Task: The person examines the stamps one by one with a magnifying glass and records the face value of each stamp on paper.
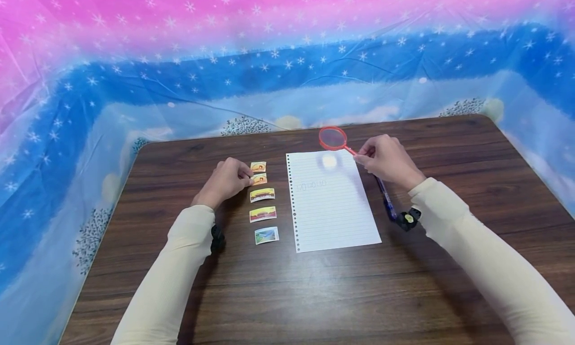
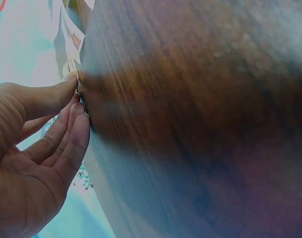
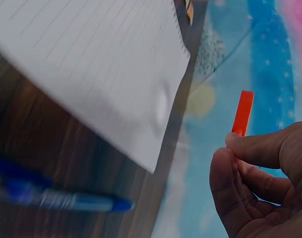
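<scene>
My right hand (image 1: 387,158) pinches the handle of a red magnifying glass (image 1: 345,146) between thumb and fingers, its round lens raised over the top of a lined paper sheet (image 1: 334,215). A bright spot lies on the sheet below the lens. In the right wrist view, the red magnifying glass (image 3: 243,111) appears edge-on above the fingertips. On the left, my left hand (image 1: 226,180) pinches the left edge of an orange-and-cream stamp (image 1: 259,179), second from the top in a column. From the left wrist, the thumb and fingertips (image 2: 70,77) meet low at the tabletop.
Another orange stamp (image 1: 258,167) lies above, with two yellow-and-red stamps (image 1: 262,214) and a blue-green stamp (image 1: 267,235) below. Faint handwriting (image 1: 311,185) marks the sheet. A blue pen (image 1: 385,197) lies right of it under the right wrist. Snowflake cloth (image 1: 287,65) hangs behind the wooden table (image 1: 269,300).
</scene>
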Tool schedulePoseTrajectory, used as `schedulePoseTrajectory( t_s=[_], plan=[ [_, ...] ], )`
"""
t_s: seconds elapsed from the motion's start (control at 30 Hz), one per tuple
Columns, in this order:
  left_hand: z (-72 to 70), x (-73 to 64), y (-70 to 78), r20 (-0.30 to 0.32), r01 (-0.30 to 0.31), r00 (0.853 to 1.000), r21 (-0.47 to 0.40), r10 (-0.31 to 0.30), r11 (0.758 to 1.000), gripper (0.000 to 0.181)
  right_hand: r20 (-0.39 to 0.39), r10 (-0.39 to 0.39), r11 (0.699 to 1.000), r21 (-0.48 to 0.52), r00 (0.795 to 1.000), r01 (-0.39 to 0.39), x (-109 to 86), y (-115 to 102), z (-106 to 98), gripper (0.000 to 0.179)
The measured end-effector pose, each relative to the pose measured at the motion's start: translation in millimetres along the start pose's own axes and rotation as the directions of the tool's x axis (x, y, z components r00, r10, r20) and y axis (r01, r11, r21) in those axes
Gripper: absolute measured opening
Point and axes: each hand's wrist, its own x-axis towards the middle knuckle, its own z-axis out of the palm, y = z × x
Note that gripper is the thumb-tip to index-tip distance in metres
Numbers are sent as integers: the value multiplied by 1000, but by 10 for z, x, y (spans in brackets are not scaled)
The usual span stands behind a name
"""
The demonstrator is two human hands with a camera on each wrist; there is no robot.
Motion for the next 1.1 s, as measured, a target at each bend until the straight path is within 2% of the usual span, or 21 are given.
schedulePoseTrajectory(
  t_s=[0.2,0.37,0.67,1.1],
  plan=[
    [2,3,-3,1,-7,1000,0,7,1000,15,-18,30,999,-10,999,-30,-126,231,-111,20],
    [2,1,-3,0,-7,1000,-10,7,1000,15,-32,95,995,2,995,-95,-235,422,-171,22],
    [-1,2,2,-12,-17,1000,-3,17,1000,15,-74,147,987,-48,986,-151,-436,751,-215,22],
    [4,2,1,-7,-9,1000,-6,9,1000,14,-67,223,970,-80,973,-228,-630,982,-189,23]
  ],
)
